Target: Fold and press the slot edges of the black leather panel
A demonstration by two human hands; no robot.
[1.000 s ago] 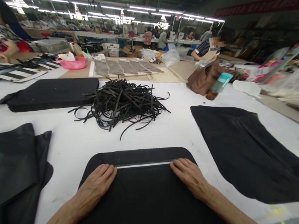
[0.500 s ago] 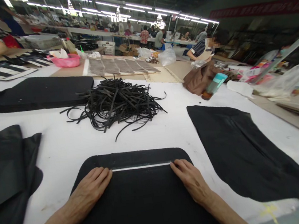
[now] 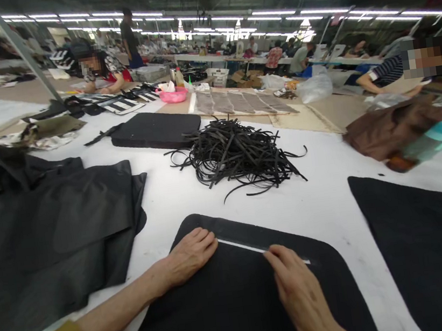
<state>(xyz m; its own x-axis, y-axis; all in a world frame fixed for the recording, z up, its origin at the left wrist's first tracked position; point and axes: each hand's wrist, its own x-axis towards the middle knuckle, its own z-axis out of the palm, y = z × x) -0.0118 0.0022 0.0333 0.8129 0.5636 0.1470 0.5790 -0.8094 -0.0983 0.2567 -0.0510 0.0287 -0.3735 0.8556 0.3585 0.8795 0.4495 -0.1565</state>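
Observation:
A black padded panel (image 3: 239,304) with rounded corners lies in front of me on the white table (image 3: 323,201). A thin pale strip (image 3: 242,246) runs across it near its far edge. My left hand (image 3: 190,253) lies flat with fingers stretched out at the strip's left end. My right hand (image 3: 301,296) rests on the panel with its fingertips on the strip near the middle, fingers held together. Neither hand grips anything that I can see.
A tangle of black straps (image 3: 239,155) lies beyond the panel. Dark fabric sheets (image 3: 50,231) are piled at the left, another black sheet (image 3: 431,246) at the right. A second black panel (image 3: 155,130), a pink bowl (image 3: 173,94) and brown cloth (image 3: 391,129) lie farther off. Other people work at distant tables.
The view has swung to the left. My right hand has slid left along the strip from its right end toward the middle. My left hand stays at the left end.

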